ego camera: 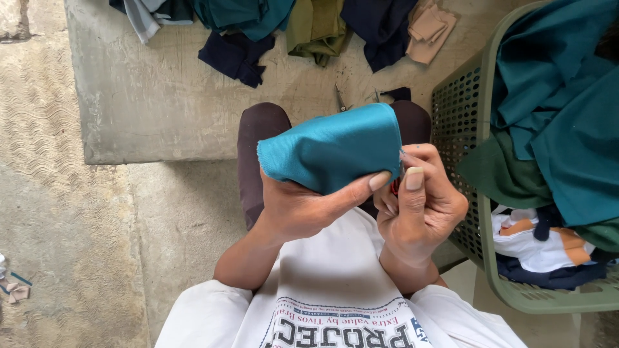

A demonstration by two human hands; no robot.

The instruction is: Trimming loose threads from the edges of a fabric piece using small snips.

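Concrete floor and a low slab (161,109) strewn with cloth scraps (238,55) frame a seated person whose left hand (300,206) clamps fingers on a folded teal fabric piece (332,151) above the knees, right hand (422,206) pinching its edge, beside a green laundry basket (480,212) heaped with more garments.

A piece of teal cloth (332,151) is held up in front of the person's lap, above the knees. It is a plain, matte knit fabric, folded or doubled over into a rounded, pouch-like shape that is wider than it is tall. Its upper edge curves from the left corner up to the right, where a stitched seam or hem runs down the right side. The left edge looks raw and slightly frayed. The lower edge is pinched between fingers, and the right edge may carry a thread, though that is too small to tell.
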